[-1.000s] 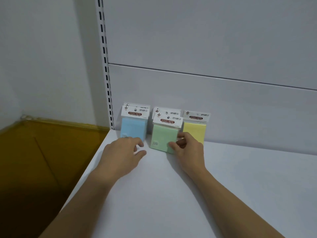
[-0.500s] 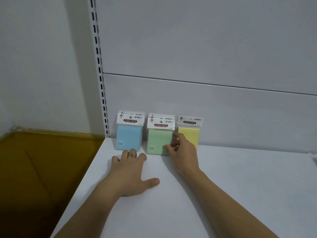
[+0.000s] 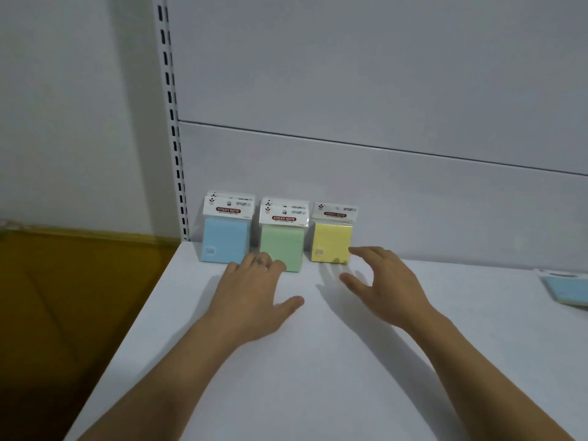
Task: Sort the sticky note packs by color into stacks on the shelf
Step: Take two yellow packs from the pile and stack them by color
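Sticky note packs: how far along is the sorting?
Done: a blue stack, green stack and yellow stack stand against the back panel. In hand: nothing; the left hand rests flat on the shelf, the right hand hovers open. Left: a loose blue pack lies at the shelf's right edge.

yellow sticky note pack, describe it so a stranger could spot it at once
On the white shelf, three colours of packs stand in a row against the back panel, right of the slotted upright. The yellow pack is the rightmost, beside the green stack. It alone is yellow and looks single, not doubled up.
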A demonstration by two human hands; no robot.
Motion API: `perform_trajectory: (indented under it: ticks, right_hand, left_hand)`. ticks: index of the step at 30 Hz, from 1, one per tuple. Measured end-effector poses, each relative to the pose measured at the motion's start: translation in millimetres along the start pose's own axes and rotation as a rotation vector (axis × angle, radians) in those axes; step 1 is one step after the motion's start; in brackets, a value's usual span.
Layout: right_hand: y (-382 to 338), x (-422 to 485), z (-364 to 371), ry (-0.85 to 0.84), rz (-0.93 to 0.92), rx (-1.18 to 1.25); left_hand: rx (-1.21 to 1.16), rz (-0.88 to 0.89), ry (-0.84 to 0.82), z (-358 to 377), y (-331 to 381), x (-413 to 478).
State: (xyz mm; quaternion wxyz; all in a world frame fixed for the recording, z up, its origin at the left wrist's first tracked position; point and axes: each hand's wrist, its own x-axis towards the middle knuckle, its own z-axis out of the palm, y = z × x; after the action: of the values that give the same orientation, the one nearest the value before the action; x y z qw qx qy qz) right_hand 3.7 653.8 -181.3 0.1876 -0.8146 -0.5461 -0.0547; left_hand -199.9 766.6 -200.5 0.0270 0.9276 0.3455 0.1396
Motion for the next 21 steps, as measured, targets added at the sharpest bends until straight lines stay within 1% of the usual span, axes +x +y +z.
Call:
perform_trajectory:
  ticks: [5,7,12,21]
  right_hand:
    - [35,-20,-16,-0.106,0.091,-0.05]
    - [53,-27,-26,-0.116,0.115,-0.048]
    - [107,-46,-55,-0.079,0.179,-0.033]
    - [231,-94,-114,0.009,0.315,-0.019]
  left_hand:
    - [-0.004,0.09,0.045,3,27,11]
    - [0.0,0.12,0.042,3,44,20]
    - [0.011,0.15,0.01,4,108,55]
    - [-0.004,0.309,0.025,22,266,105]
